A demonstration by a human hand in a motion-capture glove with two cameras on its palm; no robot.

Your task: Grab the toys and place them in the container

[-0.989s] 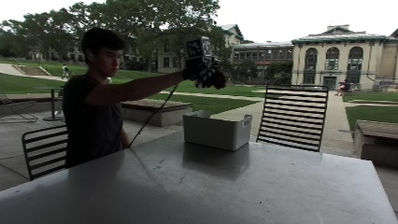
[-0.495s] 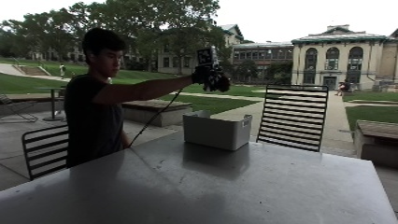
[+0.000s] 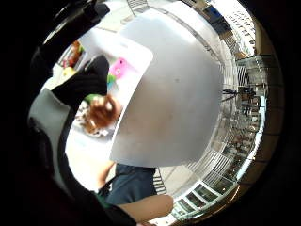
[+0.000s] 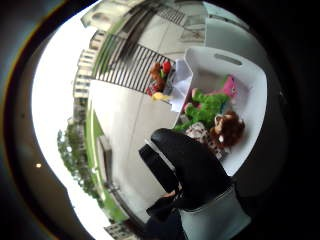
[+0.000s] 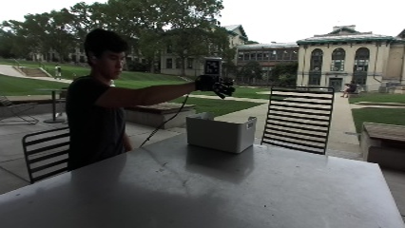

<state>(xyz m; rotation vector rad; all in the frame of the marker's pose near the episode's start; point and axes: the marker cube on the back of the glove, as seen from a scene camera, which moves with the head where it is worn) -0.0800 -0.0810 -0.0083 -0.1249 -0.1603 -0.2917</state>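
Observation:
The person reaches the gloved right hand [image 5: 217,86] out at arm's length, well above the white container [image 5: 220,133] at the table's far edge. Its fingers hang spread and hold nothing. The palm views look down into the container [image 4: 243,69]. Inside lie a pink toy [image 4: 228,88], a green plush [image 4: 207,106], a brown furry toy [image 4: 229,128] and a spotted one [image 4: 197,133]. A black gloved finger [image 4: 189,165] crosses in front of them. In the little finger side view the pink toy [image 3: 118,67] and brown toy [image 3: 99,113] show beside the glove [image 3: 81,84].
The grey table [image 5: 208,190] stretches toward the camera. A black slatted chair [image 5: 297,118] stands behind the container and another chair [image 5: 43,153] is beside the person. A red and yellow object [image 4: 161,76] lies by the container's far wall; whether it is inside is unclear.
The outstretched gloved hand has come lower and a little further right, closer to over the container. The container and table have not moved.

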